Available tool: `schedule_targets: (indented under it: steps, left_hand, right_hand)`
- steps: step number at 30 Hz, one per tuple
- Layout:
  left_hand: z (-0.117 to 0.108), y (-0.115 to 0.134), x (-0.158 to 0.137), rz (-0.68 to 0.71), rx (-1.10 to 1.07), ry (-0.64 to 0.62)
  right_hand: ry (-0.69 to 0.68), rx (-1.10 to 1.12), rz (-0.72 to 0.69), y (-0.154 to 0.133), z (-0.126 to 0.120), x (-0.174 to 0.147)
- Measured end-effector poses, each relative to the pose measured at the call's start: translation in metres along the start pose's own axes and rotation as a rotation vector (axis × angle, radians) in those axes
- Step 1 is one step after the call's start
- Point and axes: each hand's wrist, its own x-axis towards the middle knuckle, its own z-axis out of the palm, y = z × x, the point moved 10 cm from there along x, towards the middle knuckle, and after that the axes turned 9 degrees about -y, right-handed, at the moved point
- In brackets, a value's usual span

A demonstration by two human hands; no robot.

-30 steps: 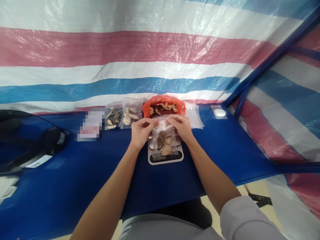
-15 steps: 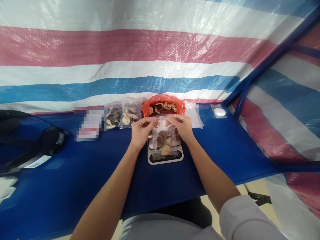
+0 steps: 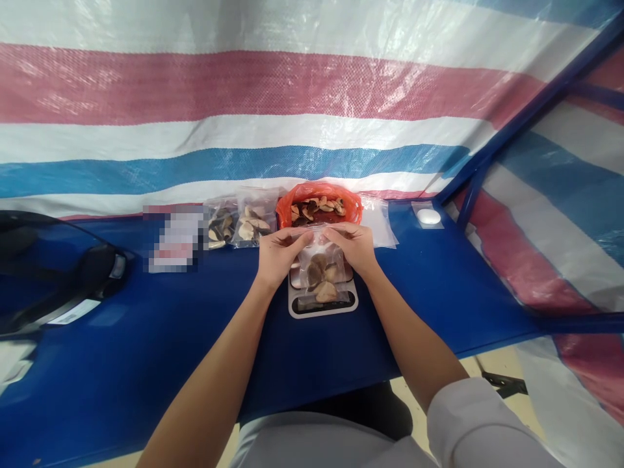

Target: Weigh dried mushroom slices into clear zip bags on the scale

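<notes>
Both my hands pinch the top edge of a clear zip bag (image 3: 322, 270) with several brown, flat dried pieces in its lower part. My left hand (image 3: 283, 257) grips the edge left of the middle, thumb against fingers. Close beside it, my right hand (image 3: 351, 247) holds the same edge in a like pinch. The bag hangs over a white kitchen scale (image 3: 297, 307) with a dark display strip; whether it rests on the scale I cannot tell. Just behind my fingers stands a red plastic bag (image 3: 319, 188), its mouth spread wide around more dried pieces (image 3: 316, 208).
Left of the red bag lie two filled zip bags (image 3: 253, 224) and a blurred-out packet (image 3: 178, 240). Flat clear bags (image 3: 383, 224) are at its right, then a white round object (image 3: 429, 217). A black strapped item (image 3: 97, 273) sits at the blue table's (image 3: 195, 364) left.
My two hands have come slightly closer together along the bag's top edge. The scale's display looks darker now. The view has shifted a little.
</notes>
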Motion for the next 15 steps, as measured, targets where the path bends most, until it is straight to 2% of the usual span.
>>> schedule_targets:
  steps: [5,10,15]
  left_hand:
    - [-0.0007,0.0022,-0.0001,0.006,0.069,0.011]
    - [-0.0018,-0.0001,0.0015,0.019,0.050,-0.002]
    - [-0.0002,-0.0010,0.0013,-0.003,0.043,-0.014]
  right_hand:
    - [-0.024,-0.047,-0.016,0.0038,-0.0007,0.0007]
    - [-0.069,-0.080,-0.051,0.0016,0.0022,0.0012]
    - [-0.039,-0.132,-0.071,0.0005,0.0000,0.0008]
